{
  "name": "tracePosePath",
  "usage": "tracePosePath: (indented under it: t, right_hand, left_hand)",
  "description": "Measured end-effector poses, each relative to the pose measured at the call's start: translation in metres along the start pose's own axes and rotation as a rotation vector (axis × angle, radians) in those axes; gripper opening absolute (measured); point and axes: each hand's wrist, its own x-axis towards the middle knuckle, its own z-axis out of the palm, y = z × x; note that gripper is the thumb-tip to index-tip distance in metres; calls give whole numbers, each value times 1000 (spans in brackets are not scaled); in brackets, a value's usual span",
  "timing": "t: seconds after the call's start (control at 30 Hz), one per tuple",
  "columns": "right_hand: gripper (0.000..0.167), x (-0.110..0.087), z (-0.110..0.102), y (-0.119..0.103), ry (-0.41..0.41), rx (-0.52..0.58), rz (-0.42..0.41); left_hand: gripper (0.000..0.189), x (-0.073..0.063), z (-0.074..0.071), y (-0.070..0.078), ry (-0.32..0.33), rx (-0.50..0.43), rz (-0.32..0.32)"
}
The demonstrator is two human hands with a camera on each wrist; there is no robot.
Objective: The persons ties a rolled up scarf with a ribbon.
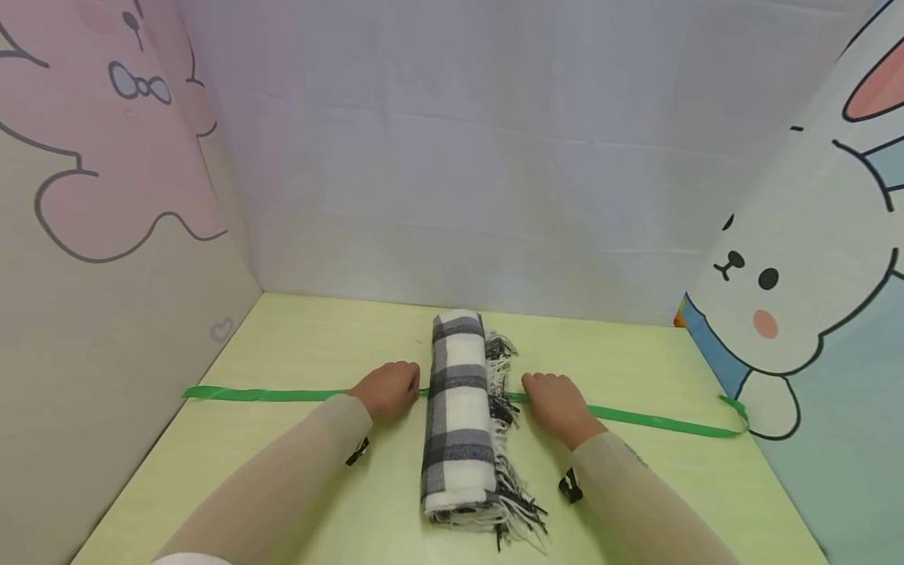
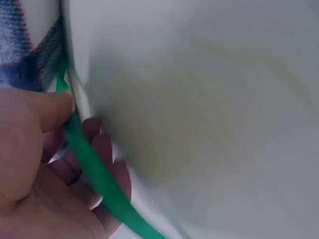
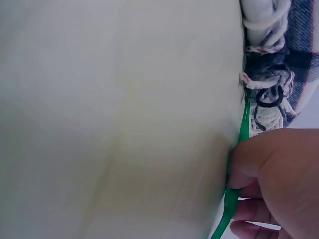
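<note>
A rolled checked scarf (image 1: 461,408) in white, grey and black lies lengthwise on the table, its fringe (image 1: 504,439) spilling out on the right side. Crosswise beneath it runs a green ribbon (image 1: 664,422). Just left of the roll, my left hand (image 1: 387,391) pinches the ribbon; in the left wrist view the thumb presses the ribbon (image 2: 94,169) against the curled fingers. On the other side, close to the fringe, my right hand (image 1: 558,404) pinches the ribbon (image 3: 232,199) between thumb and fingers. The stretch under the scarf is hidden.
The pale yellow table (image 1: 339,329) meets a white back wall (image 1: 452,157). A left panel (image 1: 106,329) carries a pink cartoon figure, and a right panel shows a white cartoon rabbit (image 1: 812,298). The ribbon's right end curls up at the table's right edge.
</note>
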Motion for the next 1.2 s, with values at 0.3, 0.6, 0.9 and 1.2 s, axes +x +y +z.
tracePosePath:
  t: [0.3, 0.6, 0.9, 1.2]
  right_hand:
    - [8, -1, -5, 6, 31, -30, 78]
    - [4, -10, -4, 16, 44, 27, 281]
    - [15, -17, -9, 26, -26, 231, 516]
    - [21, -20, -24, 9, -123, 317, 547]
  left_hand:
    - [19, -1, -8, -16, -49, -4, -11]
    - [4, -12, -18, -41, -33, 83, -19]
    - [9, -24, -31, -69, 67, 199, -123]
    - [16, -46, -29, -48, 165, 89, -321]
